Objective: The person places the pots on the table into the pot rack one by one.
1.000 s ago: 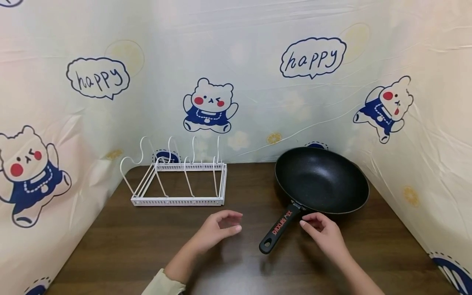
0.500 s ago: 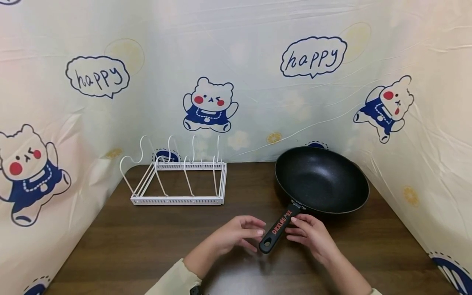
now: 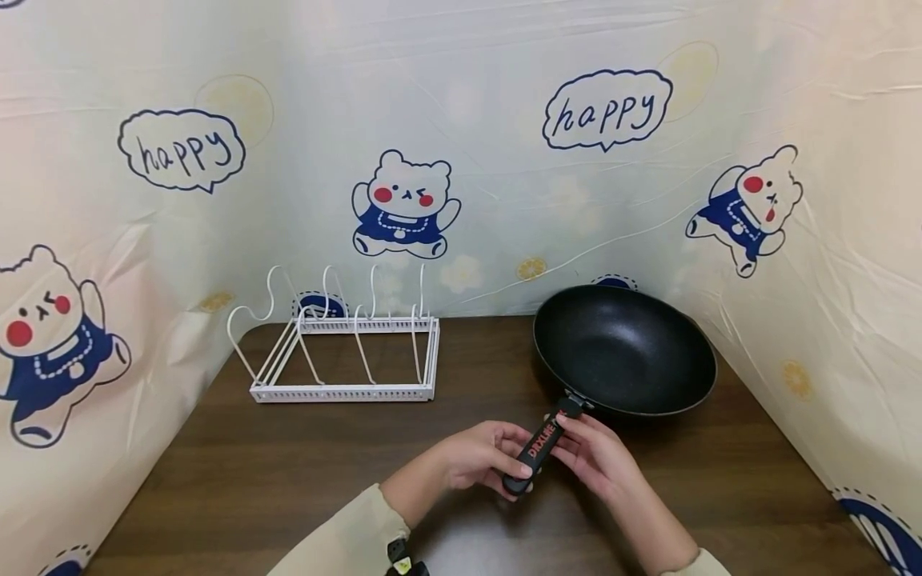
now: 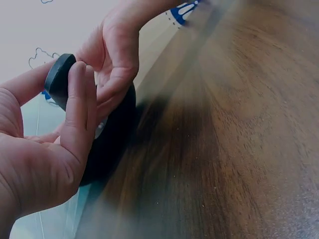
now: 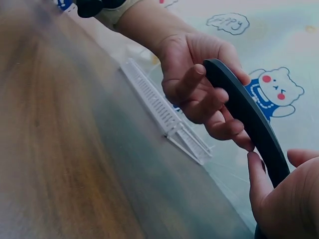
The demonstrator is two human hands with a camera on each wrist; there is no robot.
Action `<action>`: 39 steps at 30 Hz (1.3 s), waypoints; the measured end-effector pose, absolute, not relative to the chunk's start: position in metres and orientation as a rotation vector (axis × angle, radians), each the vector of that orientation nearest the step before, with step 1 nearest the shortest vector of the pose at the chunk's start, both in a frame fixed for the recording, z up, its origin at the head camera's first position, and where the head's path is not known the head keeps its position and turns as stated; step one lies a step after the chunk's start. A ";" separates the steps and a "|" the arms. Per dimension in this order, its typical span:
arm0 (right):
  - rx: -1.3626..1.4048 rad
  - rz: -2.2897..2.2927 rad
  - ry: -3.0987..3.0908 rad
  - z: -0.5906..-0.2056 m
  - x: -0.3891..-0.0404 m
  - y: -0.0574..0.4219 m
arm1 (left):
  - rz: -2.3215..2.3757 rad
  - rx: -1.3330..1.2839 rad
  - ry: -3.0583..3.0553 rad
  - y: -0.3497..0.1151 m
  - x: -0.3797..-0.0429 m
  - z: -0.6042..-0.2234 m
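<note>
A deep black wok [image 3: 627,352] sits on the right of the table, its handle [image 3: 542,444] with red lettering angled toward the front left. My left hand [image 3: 479,460] pinches the handle's end, thumb on top and fingers beneath. Nearer the pan, my right hand [image 3: 598,456] grips the same handle from its right side. In the right wrist view, the left fingers curl under the dark handle [image 5: 249,119], and the right thumb and fingers lie about its lower part. The handle's end [image 4: 60,79] shows between the left thumb and fingers in the left wrist view.
A white rack [image 3: 342,394] with several upright curved wires stands at the back left of the brown wooden table [image 3: 288,480]. A pale curtain [image 3: 504,160] printed with cartoon bears hangs behind and along both sides, close to the wok's far rim.
My left hand has moved right to the handle's end and taken hold of it. The right hand has closed on the handle from the right. The wok and rack stay in place.
</note>
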State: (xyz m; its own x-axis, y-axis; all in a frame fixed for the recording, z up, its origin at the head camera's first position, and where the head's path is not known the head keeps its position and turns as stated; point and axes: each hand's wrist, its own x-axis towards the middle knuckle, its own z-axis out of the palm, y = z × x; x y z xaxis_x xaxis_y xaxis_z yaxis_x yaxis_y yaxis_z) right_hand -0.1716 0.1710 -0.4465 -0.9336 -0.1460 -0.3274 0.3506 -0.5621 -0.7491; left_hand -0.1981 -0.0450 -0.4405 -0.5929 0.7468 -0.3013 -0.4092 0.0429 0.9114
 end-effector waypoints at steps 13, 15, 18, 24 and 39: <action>0.391 -2.522 1.499 -0.445 -0.175 0.158 | 1.690 0.393 1.339 -0.044 -0.187 -0.444; 0.390 -2.514 1.541 -0.446 -0.173 0.156 | 1.692 0.396 1.350 -0.045 -0.184 -0.445; 0.388 -2.501 1.571 -0.446 -0.169 0.154 | 1.695 0.401 1.360 -0.046 -0.179 -0.445; 0.303 -2.512 1.588 -0.449 -0.161 0.149 | 1.713 0.432 1.319 -0.052 -0.168 -0.450; -0.267 -2.503 1.491 -0.452 -0.150 0.150 | 1.793 0.682 0.678 -0.058 -0.154 -0.484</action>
